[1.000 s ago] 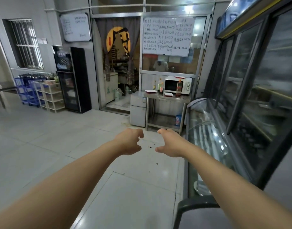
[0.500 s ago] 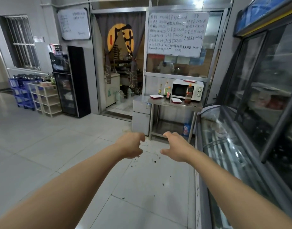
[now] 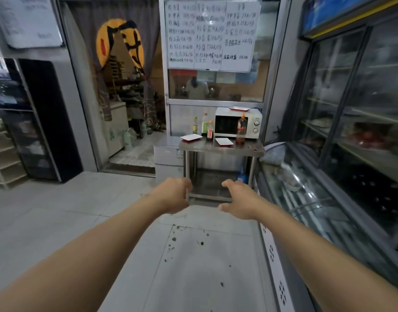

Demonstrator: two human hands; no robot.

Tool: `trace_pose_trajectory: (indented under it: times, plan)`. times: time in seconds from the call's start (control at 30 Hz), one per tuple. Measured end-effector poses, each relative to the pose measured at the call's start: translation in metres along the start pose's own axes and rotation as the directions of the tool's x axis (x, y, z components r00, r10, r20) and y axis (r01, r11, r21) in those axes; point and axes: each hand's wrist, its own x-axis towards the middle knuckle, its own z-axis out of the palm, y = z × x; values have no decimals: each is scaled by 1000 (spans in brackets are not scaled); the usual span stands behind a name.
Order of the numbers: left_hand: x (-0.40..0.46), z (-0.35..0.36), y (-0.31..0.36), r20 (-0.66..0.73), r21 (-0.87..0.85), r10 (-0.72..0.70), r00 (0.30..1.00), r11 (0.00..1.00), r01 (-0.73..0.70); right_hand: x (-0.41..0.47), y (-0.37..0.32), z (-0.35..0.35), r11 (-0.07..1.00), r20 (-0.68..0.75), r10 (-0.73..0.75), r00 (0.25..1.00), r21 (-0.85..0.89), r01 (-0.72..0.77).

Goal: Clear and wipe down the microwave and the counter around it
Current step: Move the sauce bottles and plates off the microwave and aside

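A white microwave (image 3: pixel 249 124) stands shut on a steel counter (image 3: pixel 252 147) straight ahead, a few steps away. A red-rimmed tray (image 3: pixel 239 108) lies on top of it. On the counter stand a red-capped sauce bottle (image 3: pixel 241 130) in front of the microwave door, several smaller bottles (image 3: pixel 204 124) to its left, and two white trays (image 3: pixel 191 137) (image 3: pixel 224 141). My left hand (image 3: pixel 174 194) and my right hand (image 3: pixel 237 202) reach out in front of me, loosely curled, holding nothing, well short of the counter.
A glass display case (image 3: pixel 306 199) and tall glass-door fridges (image 3: pixel 355 113) line the right side. A small white cabinet (image 3: pixel 167 158) adjoins the counter's left. A curtained doorway (image 3: pixel 126 86) opens at left; a black fridge (image 3: pixel 36 120) stands further left. Dark crumbs dot the floor tiles (image 3: pixel 189 244).
The view has moved forward: the microwave and counter are nearer and larger. Both hands stay stretched out ahead, holding nothing.
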Motion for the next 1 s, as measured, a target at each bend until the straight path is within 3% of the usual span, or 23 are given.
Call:
trace_pose_trajectory:
  times: [0.23, 0.63, 1.0]
  plan:
    - [138, 7, -24, 6, -47, 15, 1000, 999, -15, 143, 32, -15, 1000, -41, -4, 999, -11, 4]
    - [352, -2, -87, 16, -100, -88, 996, 991, 89, 373, 61, -52, 996, -37, -90, 995, 10, 91]
    - [555, -5, -165, 54, -131, 44, 998, 991, -36, 566, 76, -59, 1000, -128, 16, 992, 27, -13]
